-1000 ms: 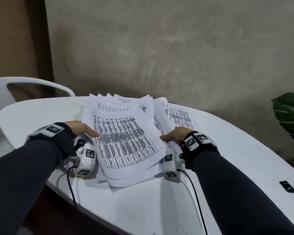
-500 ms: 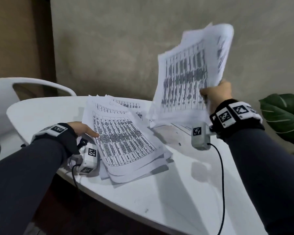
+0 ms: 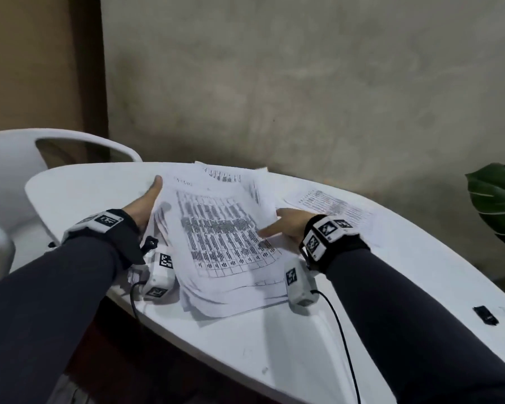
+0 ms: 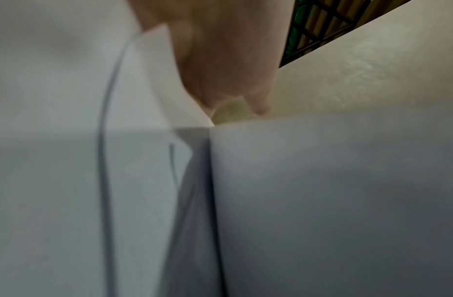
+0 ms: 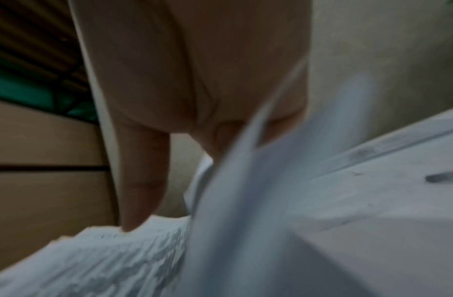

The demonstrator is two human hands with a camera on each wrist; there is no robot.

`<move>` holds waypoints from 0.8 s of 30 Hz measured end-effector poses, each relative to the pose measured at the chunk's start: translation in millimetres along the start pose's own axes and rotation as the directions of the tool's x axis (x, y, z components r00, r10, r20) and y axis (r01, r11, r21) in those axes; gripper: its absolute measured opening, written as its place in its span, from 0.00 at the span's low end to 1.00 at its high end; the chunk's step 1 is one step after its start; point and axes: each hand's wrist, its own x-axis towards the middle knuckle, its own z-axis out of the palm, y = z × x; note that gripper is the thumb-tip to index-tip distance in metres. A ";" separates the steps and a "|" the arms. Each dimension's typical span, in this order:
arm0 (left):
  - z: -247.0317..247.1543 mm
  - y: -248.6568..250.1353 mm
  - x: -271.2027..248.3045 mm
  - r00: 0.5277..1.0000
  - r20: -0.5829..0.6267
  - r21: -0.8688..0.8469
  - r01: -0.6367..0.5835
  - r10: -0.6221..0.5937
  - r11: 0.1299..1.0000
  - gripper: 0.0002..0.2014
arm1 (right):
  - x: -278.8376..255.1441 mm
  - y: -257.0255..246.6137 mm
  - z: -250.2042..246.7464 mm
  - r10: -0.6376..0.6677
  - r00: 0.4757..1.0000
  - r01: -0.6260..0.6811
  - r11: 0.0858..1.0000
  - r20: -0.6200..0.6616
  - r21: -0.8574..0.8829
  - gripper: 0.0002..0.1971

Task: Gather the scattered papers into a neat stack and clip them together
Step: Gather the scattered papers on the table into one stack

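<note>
A loose pile of printed papers (image 3: 216, 228) lies fanned out in the middle of the white table (image 3: 274, 345). My left hand (image 3: 146, 202) lies flat along the pile's left edge, fingers straight and reaching toward the far corner; the left wrist view shows the fingers (image 4: 230, 66) stretched out between sheets. My right hand (image 3: 283, 225) is at the pile's right edge, with the top sheets lying over its fingers. In the right wrist view its thumb (image 5: 141, 180) rests on the papers (image 5: 105, 261) and sheets pass between thumb and fingers. One sheet (image 3: 330, 205) lies apart at the back right. A black binder clip (image 3: 485, 314) sits near the right edge.
A white chair (image 3: 12, 170) stands at the table's left. A green plant leaf (image 3: 496, 199) hangs at the far right. A grey wall runs close behind the table. Cables trail from both wrist cameras over the table's near edge.
The right hand has brought the lifted bundle down onto the pile. The left hand has slid forward along the pile's left edge. One sheet now lies alone at the back right.
</note>
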 end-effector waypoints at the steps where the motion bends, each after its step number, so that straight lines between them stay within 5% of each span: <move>1: -3.2 -4.2 12.6 0.999 0.027 0.051 0.039 -0.040 0.998 0.34 | 2.1 -2.3 3.4 0.000 0.999 0.004 0.997 0.052 -0.074 0.43; 3: 2.5 4.8 -0.8 0.987 0.105 0.237 0.096 -0.124 0.967 0.26 | 9.5 -4.9 1.3 -0.021 0.991 0.034 0.994 0.129 -0.100 0.42; 5: -0.6 12.6 -3.0 0.980 0.098 0.402 0.121 -0.174 0.908 0.12 | 12.7 -2.9 -10.6 -0.036 0.989 0.034 0.999 0.146 0.016 0.26; 6: -5.6 19.0 -1.7 0.982 0.080 0.447 0.116 -0.169 0.887 0.12 | 12.8 0.6 -17.3 -0.021 0.995 0.013 0.997 0.099 0.080 0.18; 8: -25.5 24.9 27.7 0.986 0.074 0.357 0.115 -0.151 0.927 0.34 | 23.3 11.5 -37.1 0.005 0.997 0.005 0.992 -0.076 0.122 0.12; 10: -36.1 35.7 40.7 0.981 0.109 0.333 0.118 -0.162 0.936 0.35 | 39.9 28.3 -57.4 0.070 0.978 -0.100 0.984 -0.198 -0.149 0.17; 13: -32.9 52.9 30.1 0.993 0.080 0.339 0.050 -0.082 0.940 0.03 | 59.7 53.1 -75.6 0.115 0.947 -0.256 0.835 -0.300 -0.487 0.26; 14: -33.1 56.6 33.9 0.996 0.073 0.346 0.022 -0.050 0.938 0.03 | 61.4 57.0 -77.4 0.127 0.946 -0.281 0.778 -0.297 -0.562 0.28; 20: -57.4 47.1 65.0 0.996 0.021 0.327 0.071 -0.083 0.942 0.17 | 106.3 72.7 -80.7 0.098 0.952 -0.276 0.681 -0.289 -0.678 0.33; 24: -81.1 28.7 101.4 0.976 -0.010 0.440 0.200 -0.218 0.876 0.49 | 105.6 38.7 -71.2 0.035 0.957 -0.199 0.798 -0.287 -0.568 0.25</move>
